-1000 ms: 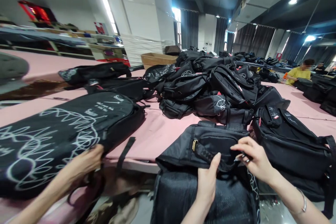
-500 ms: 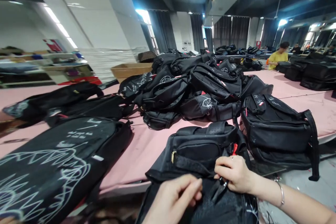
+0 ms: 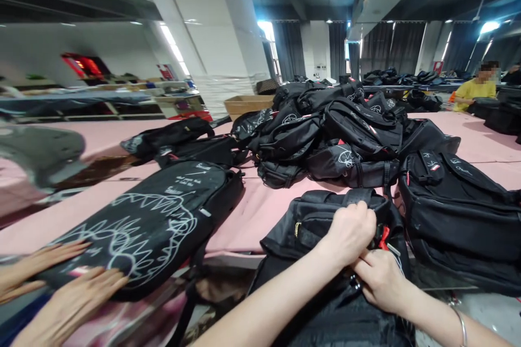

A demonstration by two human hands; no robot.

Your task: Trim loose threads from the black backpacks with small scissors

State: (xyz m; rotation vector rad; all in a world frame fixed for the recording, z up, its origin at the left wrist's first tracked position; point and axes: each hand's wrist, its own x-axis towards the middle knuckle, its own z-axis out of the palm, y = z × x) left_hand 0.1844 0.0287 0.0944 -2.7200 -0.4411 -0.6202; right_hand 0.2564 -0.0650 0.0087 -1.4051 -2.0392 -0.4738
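A black backpack with a gold zipper pull and a red tab lies in front of me at the table edge. My left hand is closed in a pinch over its upper right part, beside the red tab. What its fingers hold is hidden. Just below, touching it, my right hand is closed around a small dark item with a shiny metal part; its kind is unclear.
Another person's hands lie flat on a black backpack with white drawings at left. Many black backpacks are heaped on the pink table. One backpack stands at right. A person in yellow is farther back.
My left hand has moved up and right across the backpack to meet my right hand. The view has turned left, bringing the other person's hands into sight.
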